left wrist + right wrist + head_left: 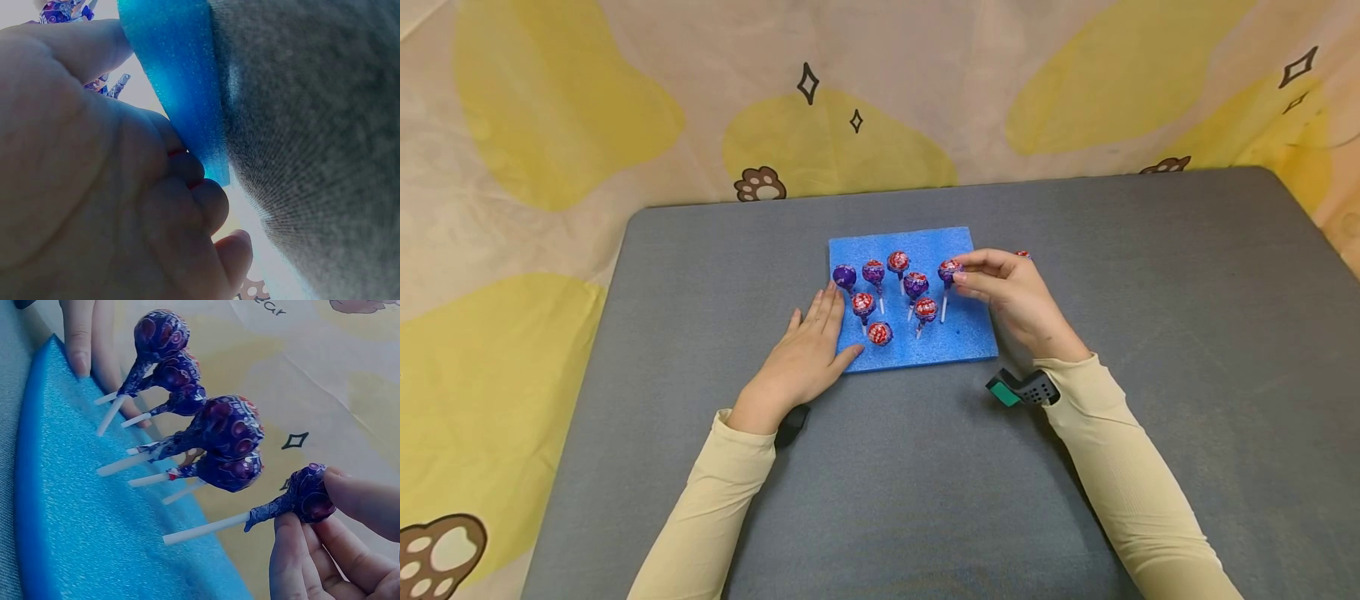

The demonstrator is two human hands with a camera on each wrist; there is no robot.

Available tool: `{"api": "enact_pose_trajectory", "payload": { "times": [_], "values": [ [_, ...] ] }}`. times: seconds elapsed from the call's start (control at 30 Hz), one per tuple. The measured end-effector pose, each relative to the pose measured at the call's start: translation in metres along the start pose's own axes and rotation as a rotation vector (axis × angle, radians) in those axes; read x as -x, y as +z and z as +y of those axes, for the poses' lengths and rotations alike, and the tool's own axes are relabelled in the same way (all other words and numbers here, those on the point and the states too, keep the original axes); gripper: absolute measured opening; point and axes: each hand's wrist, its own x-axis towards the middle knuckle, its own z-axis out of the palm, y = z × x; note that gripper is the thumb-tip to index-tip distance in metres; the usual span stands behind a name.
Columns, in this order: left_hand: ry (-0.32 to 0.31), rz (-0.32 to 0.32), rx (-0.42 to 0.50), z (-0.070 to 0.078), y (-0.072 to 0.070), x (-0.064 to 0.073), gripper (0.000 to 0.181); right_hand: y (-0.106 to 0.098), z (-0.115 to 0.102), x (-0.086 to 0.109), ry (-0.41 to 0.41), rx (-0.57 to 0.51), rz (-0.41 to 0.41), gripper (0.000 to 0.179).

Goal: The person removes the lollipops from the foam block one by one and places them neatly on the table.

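My right hand (1011,292) pinches a wrapped lollipop (950,271) by its purple and red head, between thumb and fingers. Its white stick points down, with the tip right at the blue foam board (977,333); the right wrist view shows this lollipop (309,494) tilted. Several more lollipops (228,425) stand on their sticks in the foam, in the board's left and middle parts. My left hand (805,354) lies flat along the board's left edge, fingers straight and thumb at the near left corner. From the left wrist, the foam's side (187,81) shows beside the fingertips.
Behind my right hand, a red lollipop head (1022,253) peeks out, mostly hidden. All this rests on a grey table (880,483). A cloth (887,50) with yellow patches and paw prints hangs beyond the far edge.
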Motion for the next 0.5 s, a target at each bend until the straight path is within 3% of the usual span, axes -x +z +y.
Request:
{"api": "enact_pose_trajectory", "payload": {
  "times": [0.5],
  "values": [
    [0.004, 0.005, -0.003, 0.000, 0.001, 0.000, 0.074, -0.020, -0.012, 0.000, -0.051, -0.059, 0.042, 0.011]
  ]
}}
